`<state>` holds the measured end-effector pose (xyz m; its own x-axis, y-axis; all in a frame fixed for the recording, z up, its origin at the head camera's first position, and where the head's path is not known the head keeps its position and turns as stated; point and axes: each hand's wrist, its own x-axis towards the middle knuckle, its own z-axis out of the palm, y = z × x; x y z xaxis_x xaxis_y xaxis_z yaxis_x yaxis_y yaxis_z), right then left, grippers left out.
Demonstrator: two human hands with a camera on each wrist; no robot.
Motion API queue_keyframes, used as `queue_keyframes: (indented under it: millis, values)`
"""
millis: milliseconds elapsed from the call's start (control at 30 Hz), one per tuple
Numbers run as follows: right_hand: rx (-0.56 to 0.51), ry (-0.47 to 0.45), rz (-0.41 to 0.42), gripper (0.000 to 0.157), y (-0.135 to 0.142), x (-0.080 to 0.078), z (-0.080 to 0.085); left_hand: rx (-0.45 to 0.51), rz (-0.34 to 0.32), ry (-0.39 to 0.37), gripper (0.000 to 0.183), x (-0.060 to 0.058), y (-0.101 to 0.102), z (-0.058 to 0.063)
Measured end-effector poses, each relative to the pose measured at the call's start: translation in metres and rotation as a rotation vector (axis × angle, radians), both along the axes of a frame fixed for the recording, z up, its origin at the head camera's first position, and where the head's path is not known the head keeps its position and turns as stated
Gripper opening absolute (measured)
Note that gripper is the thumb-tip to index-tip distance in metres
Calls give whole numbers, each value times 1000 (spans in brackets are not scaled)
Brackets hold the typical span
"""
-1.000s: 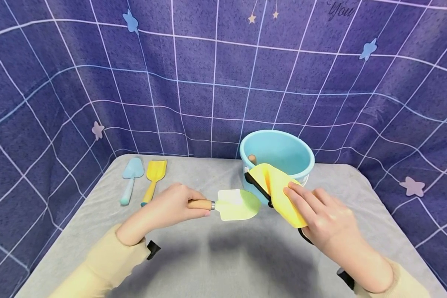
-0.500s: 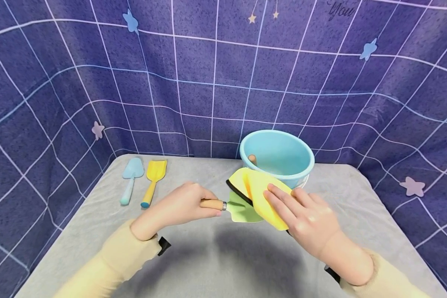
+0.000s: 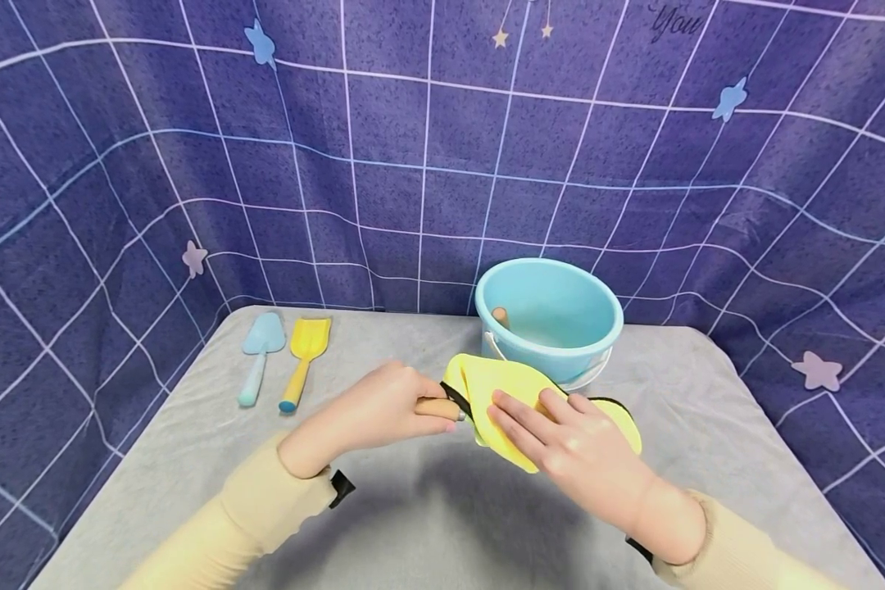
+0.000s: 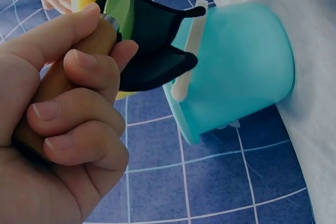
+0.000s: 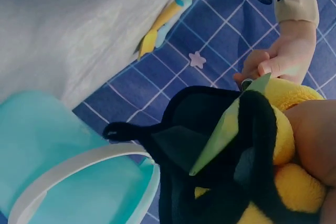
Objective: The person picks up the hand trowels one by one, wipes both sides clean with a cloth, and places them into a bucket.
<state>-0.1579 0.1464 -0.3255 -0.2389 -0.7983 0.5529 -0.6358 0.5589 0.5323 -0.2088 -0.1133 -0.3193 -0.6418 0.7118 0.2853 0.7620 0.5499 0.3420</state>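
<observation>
My left hand point(image 3: 391, 410) grips the wooden handle point(image 3: 435, 408) of a hand trowel, fingers curled round it in the left wrist view. The trowel's green blade point(image 5: 223, 137) points toward my right hand. Draped over the blade's upper side is a yellow cloth point(image 3: 496, 383) with black edging and a dark underside point(image 4: 149, 51). My right hand point(image 3: 586, 455) holds this cloth against the blade, fingers lying over it from above. From the head, the cloth hides most of the blade. Both hands are raised above the grey-covered table, in front of the bucket.
A light-blue bucket point(image 3: 546, 354) with a white handle point(image 4: 190, 51) stands behind the cloth. A brown rounded end point(image 3: 500, 316) shows inside it. At the left lie a blue toy shovel point(image 3: 264, 334) and a yellow toy shovel point(image 3: 310, 338). A purple patterned curtain point(image 3: 383, 197) surrounds the table point(image 3: 398, 524).
My right hand has brought the cloth leftward, from the blade's tip by the bucket to cover the blade up to the handle. My left hand has shifted slightly right with the trowel.
</observation>
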Motion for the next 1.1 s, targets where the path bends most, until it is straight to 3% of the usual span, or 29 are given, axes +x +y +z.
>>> queue_keyframes:
  millis: [333, 700, 900, 1100]
  values:
    - [110, -169, -22, 45, 2, -1, -5, -60, 7, 10, 38, 4, 7, -3]
    - [160, -197, -44, 43, 5, -1, -3, -36, 4, 6, 35, 4, 6, -4]
    - [143, -171, -42, 42, 7, -2, -4, -31, 5, 3, 14, 4, 5, -3]
    - [131, -139, -45, 40, 10, -3, -5, -17, -5, -5, 16, 5, 3, -2]
